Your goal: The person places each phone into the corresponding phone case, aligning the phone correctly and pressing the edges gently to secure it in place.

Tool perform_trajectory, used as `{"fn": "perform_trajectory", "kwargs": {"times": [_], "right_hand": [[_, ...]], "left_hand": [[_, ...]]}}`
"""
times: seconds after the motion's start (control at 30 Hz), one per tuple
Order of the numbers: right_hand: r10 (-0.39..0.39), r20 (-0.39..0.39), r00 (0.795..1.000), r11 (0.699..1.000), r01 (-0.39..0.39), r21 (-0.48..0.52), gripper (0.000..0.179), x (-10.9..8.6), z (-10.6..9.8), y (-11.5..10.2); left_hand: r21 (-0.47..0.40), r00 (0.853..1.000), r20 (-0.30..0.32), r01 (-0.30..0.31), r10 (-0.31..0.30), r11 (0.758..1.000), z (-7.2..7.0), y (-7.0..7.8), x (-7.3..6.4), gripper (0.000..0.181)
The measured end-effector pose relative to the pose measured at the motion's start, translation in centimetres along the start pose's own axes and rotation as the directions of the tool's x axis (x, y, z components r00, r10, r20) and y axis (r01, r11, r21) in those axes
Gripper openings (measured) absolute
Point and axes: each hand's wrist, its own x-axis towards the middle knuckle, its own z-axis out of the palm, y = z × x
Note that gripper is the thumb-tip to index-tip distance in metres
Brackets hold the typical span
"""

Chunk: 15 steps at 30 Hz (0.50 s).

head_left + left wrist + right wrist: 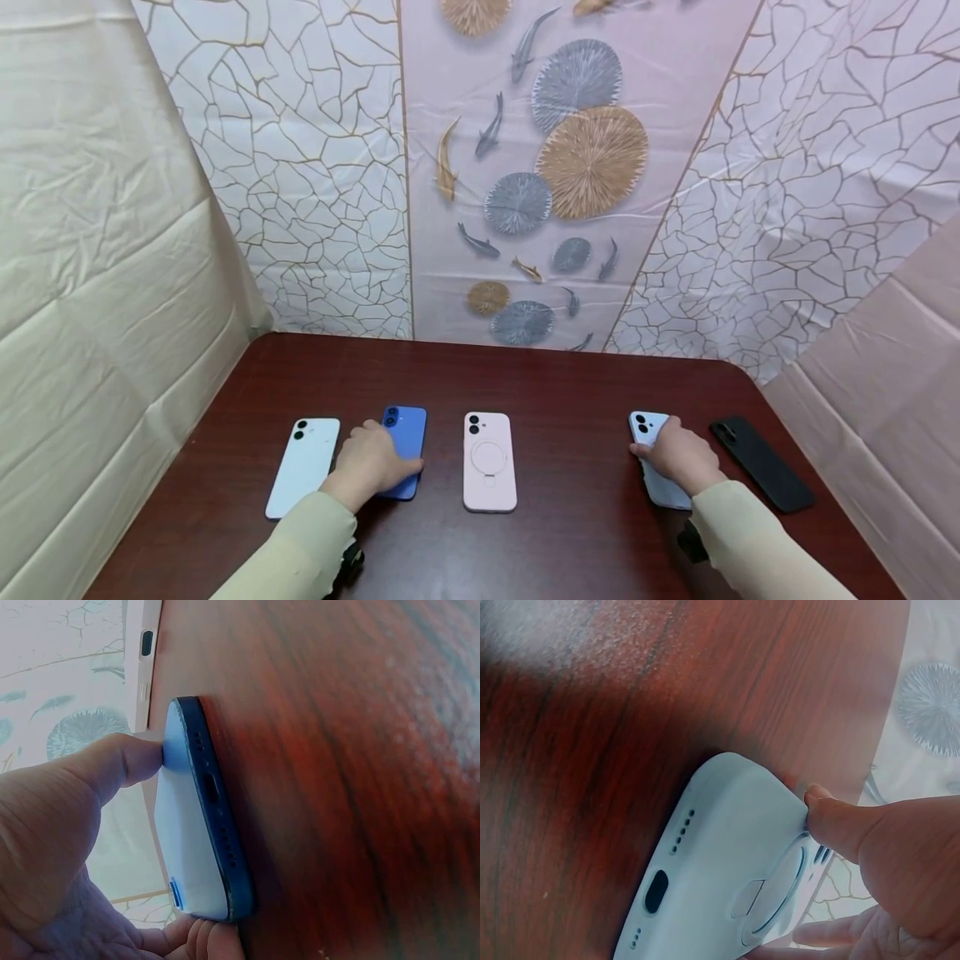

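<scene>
My left hand point(370, 460) spans a blue phone point(407, 429) lying camera side up, thumb on one long edge and fingers on the other. In the left wrist view, the thumb point(135, 759) and curled fingertips pinch its sides near the charging port end. A pale blue phone point(662, 490) with a ring on its back lies under my right hand point(681, 456). Seen from the right wrist, the thumb point(836, 821) presses one side while the fingers reach round the other, partly hidden. Both phones appear to rest on the table.
A white phone point(303, 467) lies left of the left hand. Between the hands is a pink phone point(490, 492) with a ring. A black phone point(765, 467) lies slanted at the right. Patterned cloth point(330, 167) hangs behind the dark red table point(562, 467).
</scene>
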Motion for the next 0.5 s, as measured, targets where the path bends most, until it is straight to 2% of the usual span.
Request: {"fn": "perform_trajectory", "kwargs": {"times": [0.23,0.5], "right_hand": [[-0.015,-0.024,1.000,1.000,0.015,0.006,0.095,0.08,0.19,0.16],[-0.036,-0.109,0.993,0.998,0.042,0.056,0.097,0.09,0.80,0.57]], "left_hand": [[-0.031,0.999,0.002,0.032,-0.032,0.999,0.08,0.00,0.12,0.098],[-0.076,0.998,0.010,0.062,-0.062,0.995,0.22,0.30,0.24,0.098]]}}
